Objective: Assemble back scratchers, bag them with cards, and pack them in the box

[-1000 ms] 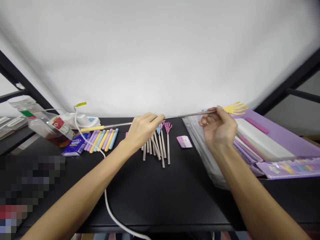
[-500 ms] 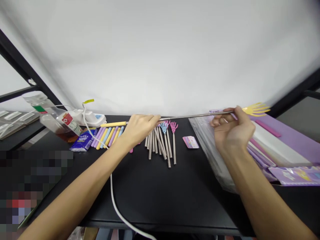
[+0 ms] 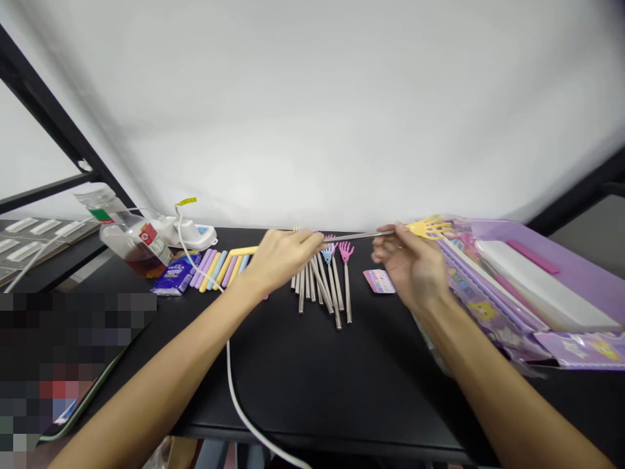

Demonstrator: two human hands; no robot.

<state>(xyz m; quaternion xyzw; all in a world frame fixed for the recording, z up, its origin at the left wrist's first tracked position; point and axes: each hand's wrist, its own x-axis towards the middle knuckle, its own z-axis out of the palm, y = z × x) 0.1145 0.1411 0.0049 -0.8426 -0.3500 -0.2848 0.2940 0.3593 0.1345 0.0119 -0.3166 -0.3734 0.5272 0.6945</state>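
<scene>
Between my hands runs a telescopic back scratcher [image 3: 359,236] with a metal rod, a yellow hand-shaped head and a yellow handle. My left hand [image 3: 288,257] is closed round the rod beside the handle. The fingers of my right hand [image 3: 413,254] pinch the rod just below the yellow head. Under and beyond my left hand lie several metal rods [image 3: 319,286] with pink and blue hand-shaped heads [image 3: 346,251]. Several purple, yellow and blue handle tubes [image 3: 215,270] lie in a row to the left, partly hidden by my left arm.
A small stack of printed cards [image 3: 379,281] lies right of the rods. On the right stands an open purple box [image 3: 581,260] with plastic packaging. Leftward are a blue tissue pack [image 3: 174,275], a tilted bottle [image 3: 139,241], a power strip [image 3: 202,233] and a white cable [image 3: 234,391] crossing the black table.
My right hand has moved left with the yellow head, and the visible rod between my hands is shorter. My left hand still grips near the handle. The view has shifted slightly.
</scene>
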